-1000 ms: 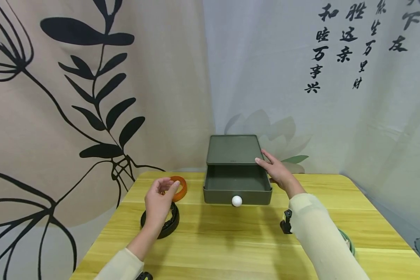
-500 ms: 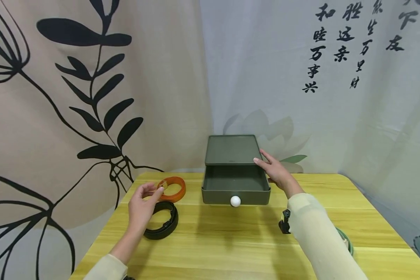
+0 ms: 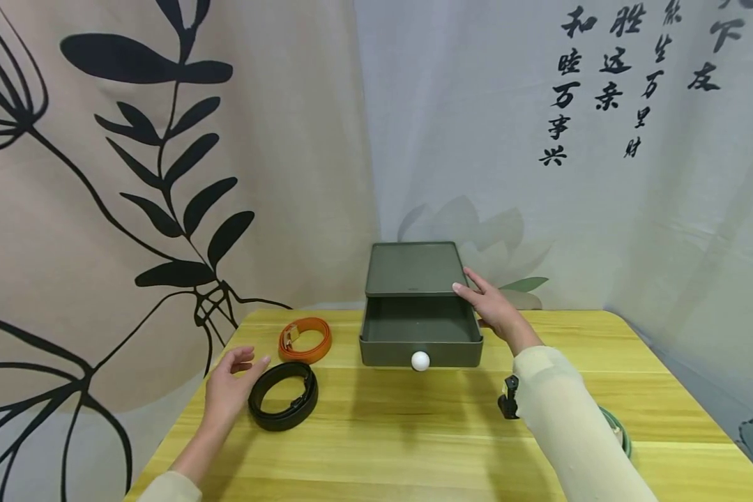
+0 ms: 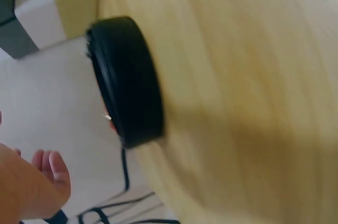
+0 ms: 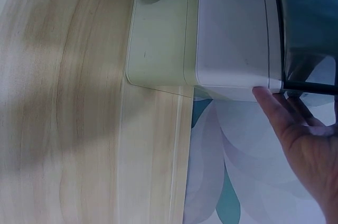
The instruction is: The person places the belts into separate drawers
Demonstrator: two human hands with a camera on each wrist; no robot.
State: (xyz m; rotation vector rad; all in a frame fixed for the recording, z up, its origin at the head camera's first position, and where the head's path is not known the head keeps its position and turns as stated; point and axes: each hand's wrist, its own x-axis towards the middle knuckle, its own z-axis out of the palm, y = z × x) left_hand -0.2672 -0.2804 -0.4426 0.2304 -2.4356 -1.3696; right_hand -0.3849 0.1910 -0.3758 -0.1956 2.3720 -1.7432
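Note:
My left hand (image 3: pixel 226 390) hovers at the table's left side with loosely curled fingers and nothing in them. Beside it, apart, lies a coiled black belt (image 3: pixel 259 413), which stands large in the left wrist view as a dark belt coil (image 4: pixel 129 84). Behind that lies a coiled orange belt (image 3: pixel 316 352) with a gold-coloured buckle. My right hand (image 3: pixel 498 314) rests against the right side of a dark green drawer box (image 3: pixel 411 268), thumb at its top front edge. Its top drawer (image 3: pixel 389 354), with a white knob, is pulled out; the visible inside holds nothing.
In the right wrist view, a white drawer (image 5: pixel 232 34) and a pale green drawer (image 5: pixel 161 39) sit under the dark top one. A green coiled item (image 3: pixel 618 429) is partly hidden by the right sleeve. A printed curtain (image 3: pixel 314 174) hangs behind the table.
My left hand has drawn back from the orange belt, moving left and towards me, uncovering both belts. The right hand stays at the drawer box. The head view has shifted slightly.

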